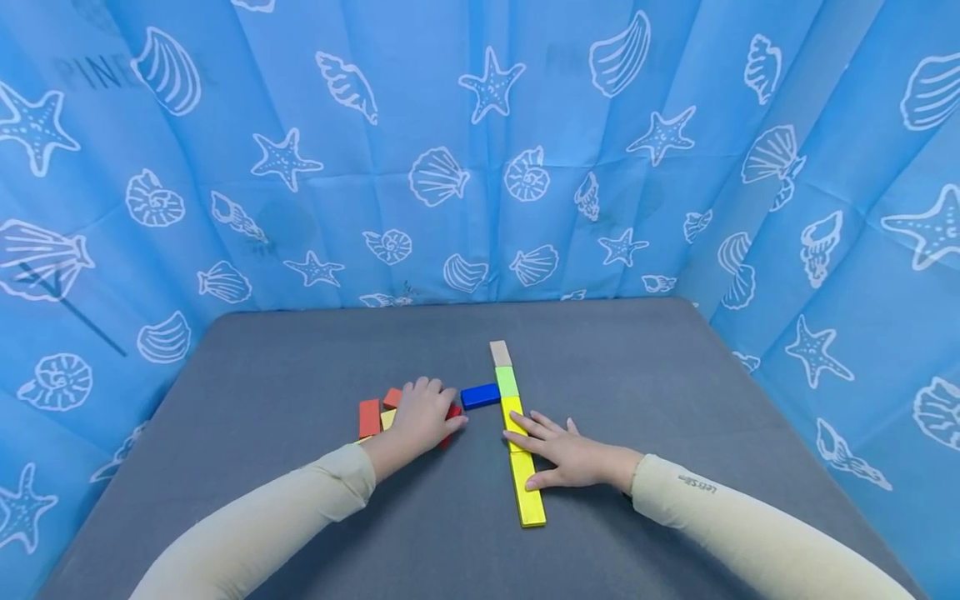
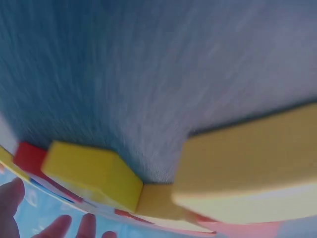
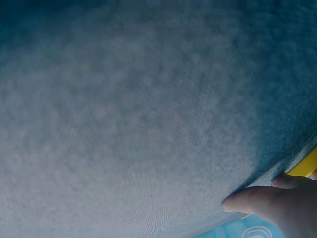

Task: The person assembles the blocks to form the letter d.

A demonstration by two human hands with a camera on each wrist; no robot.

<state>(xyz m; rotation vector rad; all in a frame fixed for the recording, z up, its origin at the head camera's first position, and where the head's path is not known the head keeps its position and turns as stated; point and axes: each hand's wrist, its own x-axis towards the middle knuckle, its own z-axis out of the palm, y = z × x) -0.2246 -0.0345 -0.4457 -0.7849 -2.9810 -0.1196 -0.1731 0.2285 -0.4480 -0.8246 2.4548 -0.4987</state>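
Right hand (image 1: 573, 458) resting on yellow blocks (image 1: 529, 507)
Fingers spread, grip loose — left hand (image 1: 422, 417) is over a red block (image 1: 454, 411) — can't tell if it's grasping.

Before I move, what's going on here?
The person's right hand, fingers spread, rests on two yellow blocks in line with a green block and a tan block; a blue block juts out leftward. The left hand is over red, orange and pale yellow blocks; whether it grips one is hidden.
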